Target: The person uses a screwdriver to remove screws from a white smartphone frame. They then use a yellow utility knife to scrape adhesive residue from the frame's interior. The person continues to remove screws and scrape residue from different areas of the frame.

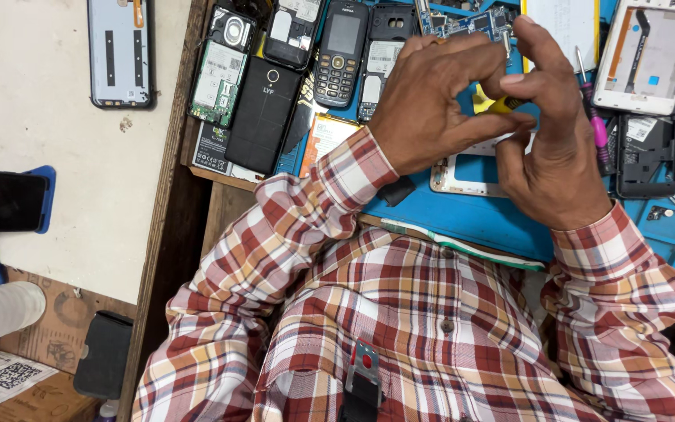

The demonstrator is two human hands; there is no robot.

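Plaid sleeves run up from the near edge, both forearms angled inward so the hands meet over the blue mat (462, 215). Left hand (431, 105) is curled, knuckles up, its fingers closed toward the thumb on a small yellow tool (501, 104). Right hand (548, 148) arches over it, forefinger hooked down and thumb pressed in, pinching the same tool; little of it shows between the fingertips. Just beneath lies a white phone frame (466, 176), near the mat's near edge. Left of the hands, a row of opened phones (275, 70) crowds the wooden tray edge (173, 156). Right, a pink screwdriver (594, 117) and a white back cover (646, 51) lie close. Farther off, a circuit board (470, 23) sits just beyond the knuckles. Room is tight on every side.
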